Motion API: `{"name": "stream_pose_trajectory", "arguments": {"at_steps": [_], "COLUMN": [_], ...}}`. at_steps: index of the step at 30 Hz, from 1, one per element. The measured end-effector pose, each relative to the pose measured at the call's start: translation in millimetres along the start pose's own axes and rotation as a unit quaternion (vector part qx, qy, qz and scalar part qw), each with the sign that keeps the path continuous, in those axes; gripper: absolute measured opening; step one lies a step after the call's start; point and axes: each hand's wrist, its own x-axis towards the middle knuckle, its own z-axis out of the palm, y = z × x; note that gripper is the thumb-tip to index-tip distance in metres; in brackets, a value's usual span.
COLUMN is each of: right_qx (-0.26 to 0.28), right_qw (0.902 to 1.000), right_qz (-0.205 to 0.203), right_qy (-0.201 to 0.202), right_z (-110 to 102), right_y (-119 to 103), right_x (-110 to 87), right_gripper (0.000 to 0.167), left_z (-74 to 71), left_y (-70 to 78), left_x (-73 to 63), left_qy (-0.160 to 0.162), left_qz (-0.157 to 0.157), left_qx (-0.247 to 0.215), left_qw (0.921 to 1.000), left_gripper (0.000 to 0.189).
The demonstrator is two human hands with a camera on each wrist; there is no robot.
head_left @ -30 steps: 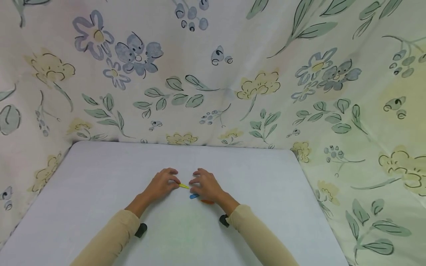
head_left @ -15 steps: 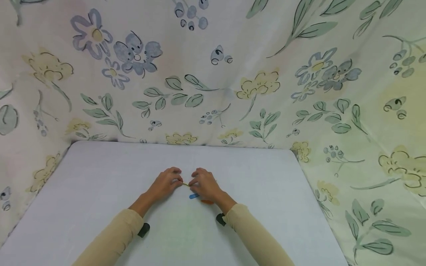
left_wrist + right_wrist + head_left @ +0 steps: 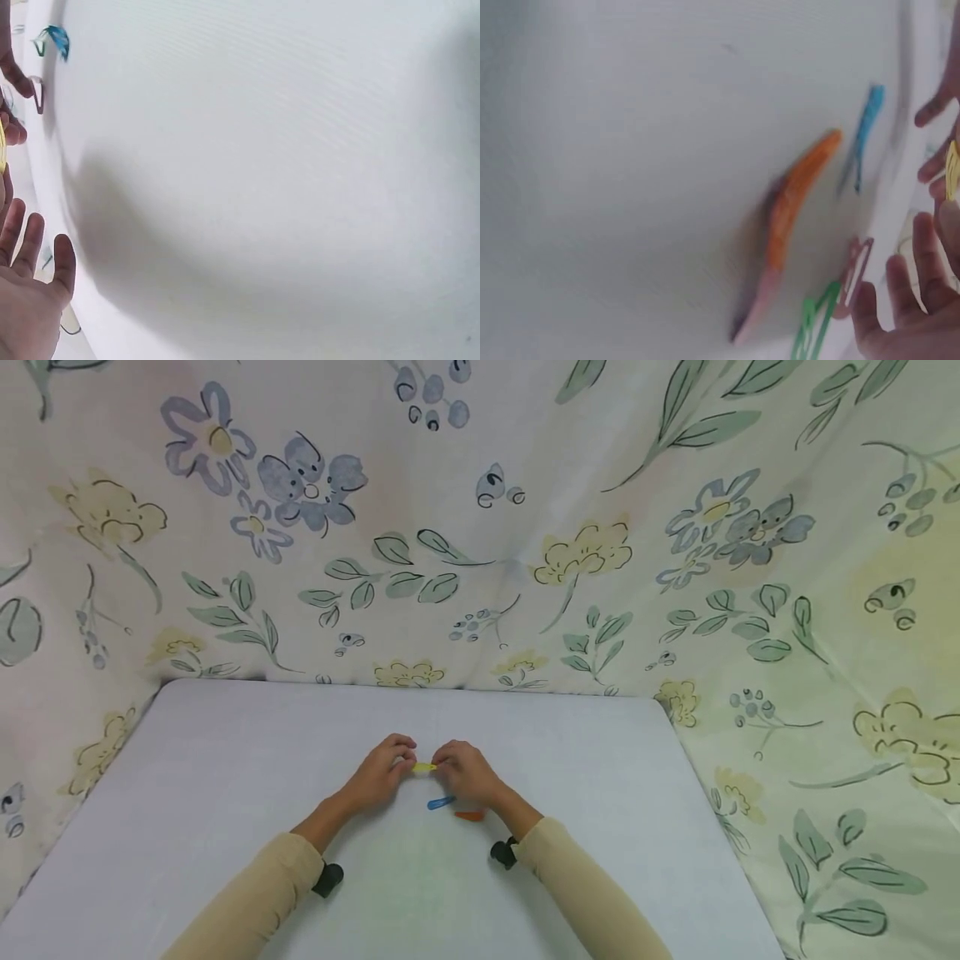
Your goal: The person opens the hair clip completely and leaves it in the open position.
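Note:
A yellow hair clip [image 3: 424,767] spans the small gap between the two hands in the head view. My left hand [image 3: 377,774] pinches its left end, and the fingertips of my right hand [image 3: 468,775] pinch its right end. At the edge of the right wrist view the yellow clip [image 3: 952,171] shows ridged lines, with the other fingers of my right hand [image 3: 919,319] spread away from it. Only part of my left hand [image 3: 30,300] enters the left wrist view. Just below the right hand lie a blue clip [image 3: 440,802] and an orange, elongated piece [image 3: 470,816].
In the right wrist view, a green clip [image 3: 815,321] and a pink clip [image 3: 853,277] lie near the blue one; the head view hides them behind the right hand. The white table [image 3: 247,760] ends at a floral cloth [image 3: 450,527] behind. Both wrists carry small black cameras.
The hands have drawn closer together and a little farther from the body, bringing the yellow clip along. More of the blue clip and the orange piece now shows beneath the right hand.

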Motion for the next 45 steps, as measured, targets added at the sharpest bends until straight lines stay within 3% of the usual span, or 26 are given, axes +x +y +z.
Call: {"name": "stream_pose_trajectory", "arguments": {"at_steps": [4,13,21,28,39,45], "right_qx": [0.057,0.122,0.122,0.119,0.040,-0.073], "right_qw": [0.9978,0.9903,0.9900,0.9898,0.9970,0.9969], "right_qz": [0.032,0.066,0.070,0.078,0.058,0.021], "right_qy": [-0.003,-0.006,-0.001,0.008,0.031,0.021], "right_z": [-9.3,-21.5,-24.3,-27.5,-18.9,-11.0], "right_y": [0.0,-1.4,-0.8,1.1,5.8,6.5], "right_x": [0.8,2.2,0.8,-0.2,-1.4,-2.9], "right_gripper": [0.018,0.017,0.014,0.012,0.009,0.009], "left_z": [-1.9,-2.5,-2.2,-1.9,1.9,6.6], "left_y": [6.4,16.2,19.9,24.4,16.9,9.4], "left_x": [4.3,9.4,11.2,13.6,11.6,9.9], "left_qy": [0.005,0.007,0.001,0.006,0.024,0.021], "left_qz": [-0.033,-0.078,-0.069,-0.061,-0.038,-0.001], "left_qx": [-0.045,-0.083,-0.098,-0.076,-0.049,0.027], "left_qw": [0.9984,0.9934,0.9928,0.9952,0.9978,0.9994], "left_gripper": [0.012,0.017,0.018,0.016,0.008,0.004]}}
